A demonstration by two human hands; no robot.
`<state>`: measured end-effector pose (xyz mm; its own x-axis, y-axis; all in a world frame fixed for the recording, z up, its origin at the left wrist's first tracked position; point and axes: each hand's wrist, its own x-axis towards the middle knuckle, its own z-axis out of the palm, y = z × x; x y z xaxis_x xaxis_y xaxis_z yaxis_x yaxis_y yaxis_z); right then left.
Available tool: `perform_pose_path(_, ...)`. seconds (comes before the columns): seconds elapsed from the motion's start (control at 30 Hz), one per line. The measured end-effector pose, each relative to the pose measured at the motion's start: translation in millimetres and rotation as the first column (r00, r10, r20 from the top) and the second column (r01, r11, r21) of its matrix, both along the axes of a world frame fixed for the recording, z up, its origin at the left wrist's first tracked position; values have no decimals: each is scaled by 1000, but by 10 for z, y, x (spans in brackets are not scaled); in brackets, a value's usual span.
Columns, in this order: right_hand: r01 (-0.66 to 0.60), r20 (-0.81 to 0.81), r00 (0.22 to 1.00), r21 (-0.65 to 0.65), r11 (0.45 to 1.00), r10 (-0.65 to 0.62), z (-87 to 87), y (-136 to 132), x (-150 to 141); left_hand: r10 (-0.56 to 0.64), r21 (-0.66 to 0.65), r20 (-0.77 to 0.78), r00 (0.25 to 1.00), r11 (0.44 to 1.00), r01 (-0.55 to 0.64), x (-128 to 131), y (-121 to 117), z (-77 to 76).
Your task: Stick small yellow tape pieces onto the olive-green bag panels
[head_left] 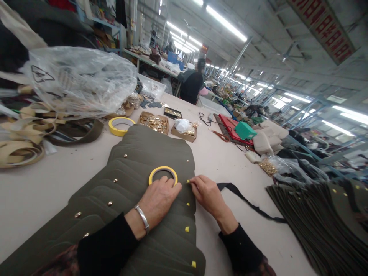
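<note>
Overlapping dark olive fabric pieces (149, 145) lie in a stack before me, with gold studs (115, 180) along the left and small yellow tape bits (187, 229) down the right. My left hand (158, 201) is closed on the near edge of a yellow tape roll (163, 168), resting over the fabric; its fingertips are partly hidden. At the stack's right edge, my right hand (207, 193) has thumb and forefinger pinched on a small yellow piece of tape (188, 181), touching the fabric by a stud position.
Behind the stack are another yellow tape roll (120, 126) and boxes of gold hardware (153, 122). Webbing rolls (23, 149) and a plastic bag (83, 80) crowd the left. More olive pieces (310, 214) and a black strap (250, 201) lie right. A person (192, 84) sits farther back.
</note>
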<state>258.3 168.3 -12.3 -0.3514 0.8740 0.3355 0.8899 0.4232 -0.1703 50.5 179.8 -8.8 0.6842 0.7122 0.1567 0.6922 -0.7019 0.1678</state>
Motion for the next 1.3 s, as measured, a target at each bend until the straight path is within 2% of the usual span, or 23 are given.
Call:
perform_pose_path(0.07, -54, 139, 989, -38, 998, 59, 19, 20, -37, 1, 7, 2, 1000, 1000, -1, -1, 8, -11)
perform_pose_path(0.13, 5, 180, 983, -127, 992, 18, 42, 74, -100, -4, 5, 4, 1000, 1000, 4, -3, 20, -24)
perform_pose_path(0.27, 191, 112, 980, -254, 948, -167, 91, 218, -216, -17, -14, 14, 1000, 1000, 17, -10, 51, -20)
perform_pose_path(0.37, 246, 84, 969, -276, 929, -232, 133, 262, -256, -29, -37, 39, 999, 999, 31, -30, 73, 32)
perform_pose_path(0.53, 192, 34, 981, -376, 907, -193, 214, 75, -232, -65, -71, 105, 992, 995, 73, -120, 114, 119)
perform_pose_path(0.63, 133, -115, 973, -417, 899, -198, 218, -85, -199, -93, -98, 186, 978, 989, 113, -161, 132, 100)
perform_pose_path(0.73, 124, -405, 873, -352, 928, -270, 191, -184, -225, -111, -81, 339, 934, 986, 146, -168, 135, 38)
perform_pose_path(0.83, 28, -584, 796, -228, 973, -159, 179, -226, -313, -138, -21, 458, 878, 986, 166, -161, 122, -23)
perform_pose_path(0.93, -73, -568, 823, -82, 994, 14, 192, -236, -396, -149, 10, 491, 858, 986, 165, -160, 99, -52)
perform_pose_path(1.0, -93, -524, 849, -22, 995, 68, 200, -233, -426, -133, -3, 485, 865, 988, 154, -163, 83, -52)
perform_pose_path(1.13, -102, -411, 903, 70, 992, 122, 183, -217, -454, -87, -76, 447, 890, 988, 135, -174, 63, -22)
perform_pose_path(1.3, -52, -320, 939, 239, 970, 129, 125, -206, -492, -94, -158, 411, 907, 972, 172, -165, 54, 37)
